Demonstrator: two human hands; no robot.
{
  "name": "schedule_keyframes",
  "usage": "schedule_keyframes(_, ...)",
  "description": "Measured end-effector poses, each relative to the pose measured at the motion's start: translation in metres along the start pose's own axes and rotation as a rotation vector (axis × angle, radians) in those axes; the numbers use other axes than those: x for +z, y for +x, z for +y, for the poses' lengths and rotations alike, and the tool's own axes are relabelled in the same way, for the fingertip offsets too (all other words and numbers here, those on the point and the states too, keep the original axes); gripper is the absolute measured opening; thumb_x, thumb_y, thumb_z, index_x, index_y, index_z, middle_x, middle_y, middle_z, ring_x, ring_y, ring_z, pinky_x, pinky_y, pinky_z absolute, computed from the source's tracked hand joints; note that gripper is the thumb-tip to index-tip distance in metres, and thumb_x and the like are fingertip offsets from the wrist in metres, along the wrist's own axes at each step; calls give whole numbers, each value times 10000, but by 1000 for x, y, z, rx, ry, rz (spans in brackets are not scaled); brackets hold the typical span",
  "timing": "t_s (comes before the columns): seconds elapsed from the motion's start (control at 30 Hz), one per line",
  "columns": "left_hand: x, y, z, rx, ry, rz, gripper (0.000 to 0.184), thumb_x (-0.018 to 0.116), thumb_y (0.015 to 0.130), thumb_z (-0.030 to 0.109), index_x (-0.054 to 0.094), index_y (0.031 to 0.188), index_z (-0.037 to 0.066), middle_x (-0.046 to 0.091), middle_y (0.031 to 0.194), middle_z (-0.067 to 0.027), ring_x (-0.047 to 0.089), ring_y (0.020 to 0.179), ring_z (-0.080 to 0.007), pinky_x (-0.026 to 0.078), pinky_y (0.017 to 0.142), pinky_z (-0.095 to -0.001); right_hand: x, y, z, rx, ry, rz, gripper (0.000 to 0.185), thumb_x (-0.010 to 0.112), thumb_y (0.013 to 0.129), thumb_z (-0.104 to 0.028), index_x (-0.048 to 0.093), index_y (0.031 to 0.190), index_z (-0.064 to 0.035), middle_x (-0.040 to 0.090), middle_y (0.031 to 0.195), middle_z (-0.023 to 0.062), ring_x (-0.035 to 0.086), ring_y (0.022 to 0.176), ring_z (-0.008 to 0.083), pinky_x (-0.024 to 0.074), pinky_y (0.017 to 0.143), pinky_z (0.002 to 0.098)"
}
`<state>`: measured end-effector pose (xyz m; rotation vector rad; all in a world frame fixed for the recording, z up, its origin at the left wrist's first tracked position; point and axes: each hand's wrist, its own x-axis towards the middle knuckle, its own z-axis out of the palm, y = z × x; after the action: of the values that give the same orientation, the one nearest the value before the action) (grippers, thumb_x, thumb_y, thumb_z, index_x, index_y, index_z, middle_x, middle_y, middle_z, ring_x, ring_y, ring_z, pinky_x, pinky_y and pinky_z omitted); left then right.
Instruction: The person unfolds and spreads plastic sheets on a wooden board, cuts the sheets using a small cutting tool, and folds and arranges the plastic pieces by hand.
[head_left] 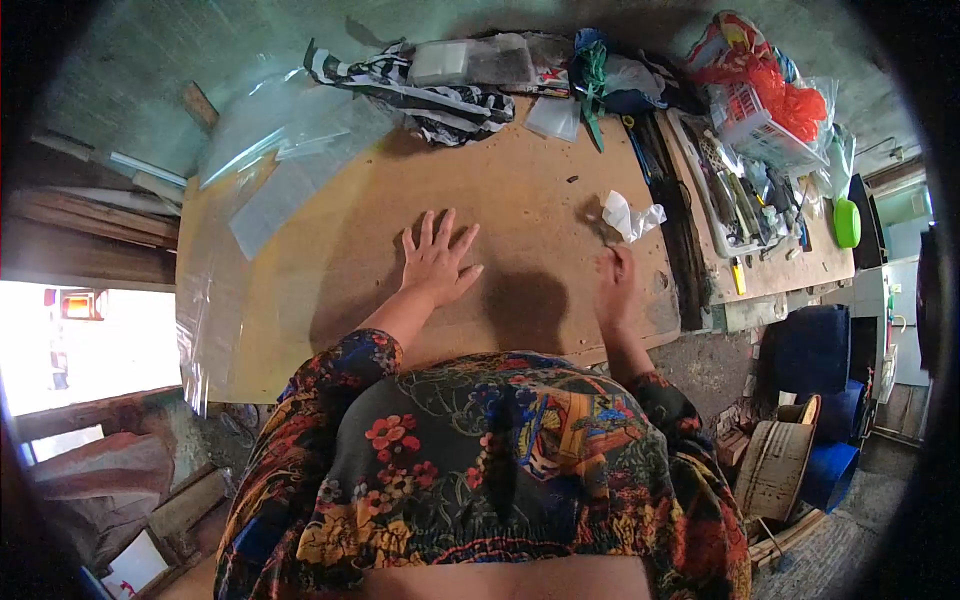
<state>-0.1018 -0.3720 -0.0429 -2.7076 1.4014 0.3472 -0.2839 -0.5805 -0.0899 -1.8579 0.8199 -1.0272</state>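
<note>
My left hand (436,262) lies flat on the wooden board (500,215), its fingers spread and nothing in it. To the right, my right hand (615,280) is over the board with its fingers curled in; whether it holds anything is hidden. Just beyond those fingers sits a crumpled white piece (630,216), which looks like paper or cloth. A small dark bit (572,179) lies on the board farther back.
Clear plastic sheets (290,180) cover the board's left side. Striped black-and-white bags (440,105) lie along the back. At right are a tray of tools (735,195), a basket (765,130) with red bags, and a green container (847,222). Blue containers (812,350) stand lower right.
</note>
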Motion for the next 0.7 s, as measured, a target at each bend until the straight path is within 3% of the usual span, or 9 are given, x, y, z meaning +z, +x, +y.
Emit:
schedule_keyframes(0.1, 13, 2, -3, 2, -2, 72, 596, 335, 844, 520, 205, 1360, 250, 71, 1428, -80, 49, 1309, -319, 80, 1023, -541, -35, -9, -14, -4, 125, 133, 147, 578, 789, -67, 544, 923, -19, 549, 773, 76, 533, 712, 146, 439, 616, 256)
schedule_keyframes(0.17, 20, 1, -6, 19, -61, 190, 609, 356, 834, 506, 208, 1361, 238, 69, 1428, -89, 49, 1311, -315, 83, 1013, -553, -59, -14, -6, -153, -228, 258, 135, 566, 801, -73, 547, 927, -30, 562, 798, 88, 546, 712, 166, 444, 617, 262)
schedule_keyframes(0.27, 17, -8, -10, 71, -63, 349, 605, 395, 810, 495, 263, 1344, 243, 93, 1422, -102, 62, 1312, -306, 79, 996, -575, -87, -21, 37, -195, -395, 264, 154, 548, 834, -87, 529, 967, -12, 543, 883, 67, 542, 771, 134, 449, 667, 244)
schedule_keyframes(0.3, 13, -10, -9, 77, -57, 351, 605, 395, 810, 495, 263, 1344, 243, 93, 1422, -102, 62, 1312, -306, 79, 996, -575, -92, -20, 31, -193, -506, 252, 130, 539, 834, -106, 548, 929, -18, 548, 866, 92, 551, 762, 182, 456, 660, 273)
schedule_keyframes(0.37, 5, -12, -5, 231, 10, 295, 586, 453, 752, 479, 396, 1275, 219, 158, 1403, -122, 99, 1301, -335, 70, 979, -598, -98, -18, 26, -197, -562, 235, 136, 534, 833, -119, 559, 931, -28, 548, 858, 106, 552, 761, 212, 457, 657, 296)
schedule_keyframes(0.47, 0, -9, -2, 244, 1, 224, 506, 465, 752, 456, 491, 1196, 213, 198, 1388, -128, 122, 1296, -332, 69, 974, -604, -99, -15, 26, -199, -635, 225, 148, 523, 832, -134, 580, 943, -55, 550, 844, 124, 551, 759, 255, 457, 651, 334)
schedule_keyframes(0.6, -11, -1, 1, 269, -36, 224, 468, 507, 738, 425, 530, 1132, 173, 236, 1369, -134, 140, 1288, -339, 66, 971, -607, -95, -14, 29, -129, -740, 171, 173, 513, 827, -119, 600, 975, -94, 557, 835, 112, 550, 753, 269, 451, 640, 354)
schedule_keyframes(0.63, -14, 4, 2, 278, -73, 269, 454, 531, 734, 388, 525, 1124, 155, 250, 1361, -137, 180, 1273, -343, 111, 978, -582, -91, -12, 25, -211, -667, 203, 169, 526, 810, -94, 593, 966, -95, 552, 812, 108, 545, 733, 271, 448, 629, 342)
schedule_keyframes(0.7, -17, 21, 5, 284, -109, 317, 442, 556, 730, 351, 519, 1115, 136, 264, 1353, -141, 221, 1258, -346, 156, 985, -556, -88, -12, 27, -175, -632, 189, 164, 528, 808, -88, 588, 960, -83, 550, 819, 117, 543, 747, 282, 446, 649, 351)
